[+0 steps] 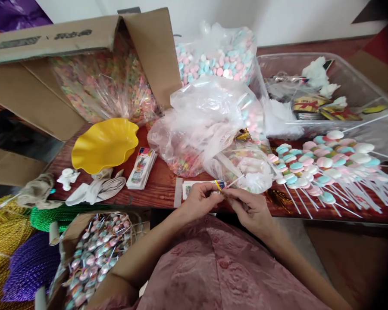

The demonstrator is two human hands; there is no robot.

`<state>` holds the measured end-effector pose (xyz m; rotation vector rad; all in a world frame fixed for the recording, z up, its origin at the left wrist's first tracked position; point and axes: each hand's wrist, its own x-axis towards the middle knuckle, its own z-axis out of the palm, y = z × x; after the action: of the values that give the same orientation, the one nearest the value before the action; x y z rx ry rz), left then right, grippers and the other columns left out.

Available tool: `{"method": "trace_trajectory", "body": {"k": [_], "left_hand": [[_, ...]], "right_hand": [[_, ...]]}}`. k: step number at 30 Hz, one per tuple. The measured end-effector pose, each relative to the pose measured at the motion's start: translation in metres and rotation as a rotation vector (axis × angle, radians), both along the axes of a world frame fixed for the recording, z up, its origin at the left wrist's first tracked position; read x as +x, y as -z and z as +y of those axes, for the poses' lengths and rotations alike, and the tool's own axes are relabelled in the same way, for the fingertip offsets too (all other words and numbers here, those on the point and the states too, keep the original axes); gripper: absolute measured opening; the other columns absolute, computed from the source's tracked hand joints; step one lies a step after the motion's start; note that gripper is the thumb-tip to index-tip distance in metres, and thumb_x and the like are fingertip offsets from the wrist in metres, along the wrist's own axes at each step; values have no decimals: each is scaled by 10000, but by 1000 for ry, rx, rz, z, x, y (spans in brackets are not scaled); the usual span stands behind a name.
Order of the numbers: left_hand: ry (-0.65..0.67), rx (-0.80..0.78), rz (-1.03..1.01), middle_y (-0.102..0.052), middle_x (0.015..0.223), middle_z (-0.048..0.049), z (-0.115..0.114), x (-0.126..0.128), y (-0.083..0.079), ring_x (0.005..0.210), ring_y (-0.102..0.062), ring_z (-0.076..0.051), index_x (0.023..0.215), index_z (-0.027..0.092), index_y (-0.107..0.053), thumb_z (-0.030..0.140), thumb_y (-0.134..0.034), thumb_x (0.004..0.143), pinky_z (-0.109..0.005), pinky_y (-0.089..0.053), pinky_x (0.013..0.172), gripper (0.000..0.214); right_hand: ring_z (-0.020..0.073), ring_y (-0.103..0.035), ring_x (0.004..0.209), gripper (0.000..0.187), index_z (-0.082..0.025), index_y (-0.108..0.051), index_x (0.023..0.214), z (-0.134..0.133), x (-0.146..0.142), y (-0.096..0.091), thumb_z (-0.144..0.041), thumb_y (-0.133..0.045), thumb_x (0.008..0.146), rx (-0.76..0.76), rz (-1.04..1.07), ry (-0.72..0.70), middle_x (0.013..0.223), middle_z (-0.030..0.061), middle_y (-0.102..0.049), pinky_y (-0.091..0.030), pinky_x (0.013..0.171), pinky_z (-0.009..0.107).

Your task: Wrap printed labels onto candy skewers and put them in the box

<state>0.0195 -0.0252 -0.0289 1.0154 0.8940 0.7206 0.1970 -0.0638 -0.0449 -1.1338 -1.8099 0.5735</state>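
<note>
Above the table's front edge, my left hand [198, 200] and my right hand [250, 207] meet with their fingertips pinched together. A thin shiny gold strip [218, 186] stands out from the fingers of my left hand. Beside it a white stick [235, 181] slants up to the right between the hands. Fingers hide most of what is held, and my right fingertips close on the same small item. Just behind my left hand lies a printed packet [186, 187]. Candy-topped sticks [325, 162] in pink, blue and white are piled to the right.
A yellow wavy bowl [105, 144], a stack of printed packets [141, 168] and pale gloves [98, 189] lie left. Candy bags [213, 103] stand behind, beside a cardboard box [151, 56]. A clear plastic bin [352, 114] is back right. Below left, a carton [64, 245] holds wrapped lollipops.
</note>
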Motion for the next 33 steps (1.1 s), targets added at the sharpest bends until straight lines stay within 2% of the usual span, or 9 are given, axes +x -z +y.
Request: {"method": "trace_trajectory", "body": {"k": [7,9,11,17,20,23,28,30,33], "left_hand": [[-70,-63,-19,-533,582,46,3,0,-3,472,-395,-33,719,133,-669,341,-721,674,-172,-329,470,219],[-98,-54,-16,-532,578,47,4,0,-5,475,-395,-36,690,137,-659,333,-721,676,-174,-324,473,206],[-109,-17,-12,-534,586,43,3,1,-7,493,-410,-42,681,142,-663,307,-707,697,-177,-334,489,171],[4,315,113,-614,726,-22,5,3,-17,683,-561,-117,704,158,-723,309,-646,798,-226,-451,646,195],[96,282,130,-591,669,-14,9,0,-27,634,-529,-104,649,152,-715,312,-677,748,-217,-425,603,192],[186,-11,97,-558,559,13,12,-5,-33,471,-462,-69,615,141,-687,311,-722,651,-193,-332,450,177],[371,-334,107,-595,472,16,13,-16,-37,354,-459,-70,583,145,-699,218,-774,511,-169,-323,343,127],[481,-398,82,-628,486,6,12,-19,-36,363,-495,-89,584,151,-717,179,-772,478,-173,-373,334,122],[654,-432,79,-644,491,-2,15,-20,-35,383,-539,-119,571,159,-724,164,-775,463,-195,-438,335,119]], "right_hand": [[135,-669,723,143,-213,-661,982,3,-6,3,-144,-583,884,-46,0,68,834,16,-723,-516,671,252],[122,-621,642,27,-207,-639,885,1,-9,2,-198,-635,859,-115,81,146,752,0,-683,-487,611,238],[123,-605,634,74,-204,-638,850,0,-12,1,-260,-681,831,-240,213,179,741,-1,-672,-483,597,235],[90,-483,481,262,-171,-633,723,7,-13,6,-409,-703,808,-681,599,-66,567,-28,-565,-406,461,210],[84,-464,453,293,-159,-622,758,17,-3,3,-438,-700,806,-765,560,-279,588,-27,-565,-382,427,206],[108,-516,533,216,-171,-610,793,23,7,-9,-347,-574,914,-508,238,-408,636,-11,-579,-435,495,224],[184,-609,795,234,-178,-639,1001,15,17,-29,-126,-421,935,425,-295,-431,819,73,-664,-516,760,342],[188,-597,790,251,-164,-626,1102,10,17,-34,-120,-444,935,570,-404,-514,822,75,-663,-509,753,350],[186,-576,767,279,-123,-593,1188,7,16,-38,-112,-478,933,623,-454,-599,805,69,-647,-493,721,349]]}}
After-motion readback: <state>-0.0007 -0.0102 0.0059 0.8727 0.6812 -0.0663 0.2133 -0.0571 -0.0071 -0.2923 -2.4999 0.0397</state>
